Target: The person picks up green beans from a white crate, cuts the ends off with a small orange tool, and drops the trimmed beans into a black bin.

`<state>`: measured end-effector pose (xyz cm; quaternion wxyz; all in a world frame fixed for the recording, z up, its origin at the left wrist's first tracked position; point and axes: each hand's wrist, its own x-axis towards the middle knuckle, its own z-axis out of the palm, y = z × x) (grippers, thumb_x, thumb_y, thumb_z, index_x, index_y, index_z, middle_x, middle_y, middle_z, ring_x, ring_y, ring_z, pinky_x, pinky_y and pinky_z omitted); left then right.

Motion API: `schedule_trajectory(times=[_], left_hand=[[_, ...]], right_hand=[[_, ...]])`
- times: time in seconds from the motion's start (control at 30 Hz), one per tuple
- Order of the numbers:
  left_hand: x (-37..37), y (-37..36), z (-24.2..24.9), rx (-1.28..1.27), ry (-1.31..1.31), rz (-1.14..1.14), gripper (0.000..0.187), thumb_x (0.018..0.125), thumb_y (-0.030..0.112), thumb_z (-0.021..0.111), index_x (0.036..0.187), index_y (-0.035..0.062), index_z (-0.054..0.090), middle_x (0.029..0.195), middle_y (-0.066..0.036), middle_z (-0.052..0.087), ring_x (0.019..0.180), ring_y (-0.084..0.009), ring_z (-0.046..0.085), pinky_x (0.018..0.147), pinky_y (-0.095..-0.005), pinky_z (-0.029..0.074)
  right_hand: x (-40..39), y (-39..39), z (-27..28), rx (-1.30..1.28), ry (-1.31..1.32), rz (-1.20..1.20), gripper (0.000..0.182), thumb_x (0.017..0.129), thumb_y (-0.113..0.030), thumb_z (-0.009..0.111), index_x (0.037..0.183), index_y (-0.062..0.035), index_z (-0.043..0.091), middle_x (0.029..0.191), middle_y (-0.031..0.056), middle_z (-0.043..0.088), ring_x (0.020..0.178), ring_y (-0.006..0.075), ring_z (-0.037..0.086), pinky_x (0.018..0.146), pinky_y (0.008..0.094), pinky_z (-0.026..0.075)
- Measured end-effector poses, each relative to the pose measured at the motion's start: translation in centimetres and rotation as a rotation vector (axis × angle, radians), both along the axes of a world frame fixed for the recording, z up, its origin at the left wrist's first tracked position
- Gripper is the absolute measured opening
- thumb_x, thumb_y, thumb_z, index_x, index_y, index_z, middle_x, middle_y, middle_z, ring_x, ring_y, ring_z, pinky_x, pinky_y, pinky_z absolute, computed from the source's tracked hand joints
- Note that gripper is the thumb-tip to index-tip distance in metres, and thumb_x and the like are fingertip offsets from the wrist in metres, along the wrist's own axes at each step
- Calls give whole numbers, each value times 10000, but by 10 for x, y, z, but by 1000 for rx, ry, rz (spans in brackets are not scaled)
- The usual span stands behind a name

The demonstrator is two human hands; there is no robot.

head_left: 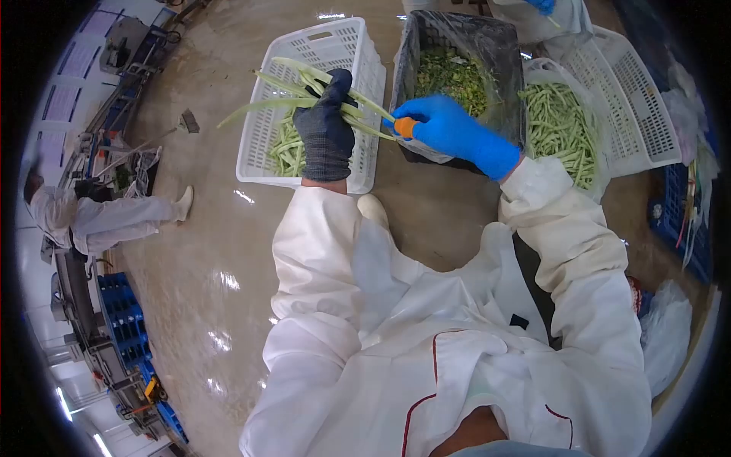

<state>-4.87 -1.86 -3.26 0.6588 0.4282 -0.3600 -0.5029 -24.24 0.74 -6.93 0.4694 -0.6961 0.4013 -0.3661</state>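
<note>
While your left hand [326, 126] (dark glove) grips a bunch of beans [304, 95] over the white crate's [335, 46] near edge, your right hand [445, 126] closes around an orange knife [405, 127] touching their ends.

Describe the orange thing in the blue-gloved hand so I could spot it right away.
Start at the dark bin of green trimmings at top centre. Just below its near left corner, the right hand in a blue glove pinches a small orange tool against the long beans. It is the only orange item among green, white and blue.
</note>
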Motion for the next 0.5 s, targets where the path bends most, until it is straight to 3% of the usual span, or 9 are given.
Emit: schedule_trajectory(times=[0.1, 0.2, 0.3, 0.4, 0.5], left_hand=[[-6, 2, 4, -62, -38, 57, 223, 740, 25, 770, 943, 12, 678, 855, -26, 655, 688, -127, 596, 623, -262, 474], [-13, 5, 11, -61, -153, 93, 232, 726, 13, 774, 938, 5, 679, 843, -28, 661, 685, -129, 604, 629, -263, 478], [-18, 13, 14, -15, -346, 11, 221, 716, 10, 775, 920, -2, 691, 828, -43, 677, 687, -126, 617, 634, -261, 484], [-16, 19, 18, 59, -481, -157, 212, 697, 16, 779, 898, -12, 714, 806, -67, 697, 675, -129, 632, 627, -260, 490], [-2, 21, 21, 87, -384, -228, 233, 692, 27, 779, 912, -20, 715, 804, -66, 696, 665, -134, 630, 610, -260, 485]], right_hand=[[3, 6, 2, -86, 5, -52, 237, 830, -159, 620, 1016, -29, 689, 863, 155, 699, 758, 240, 672, 711, 363, 522], [7, 13, 9, -356, 117, -137, 178, 770, -150, 623, 881, -24, 684, 781, 160, 666, 719, 322, 645, 682, 413, 505], [11, 18, 13, -893, 452, 54, 126, 697, -159, 626, 752, -45, 637, 759, 155, 621, 725, 358, 601, 673, 447, 471], [7, 20, 13, -908, 560, 115, 96, 671, -153, 618, 694, -65, 589, 781, 157, 591, 745, 344, 577, 679, 437, 453], [-23, -13, 2, -862, 503, -242, 98, 704, -124, 610, 770, -57, 636, 874, 153, 623, 806, 356, 585, 736, 446, 469]])
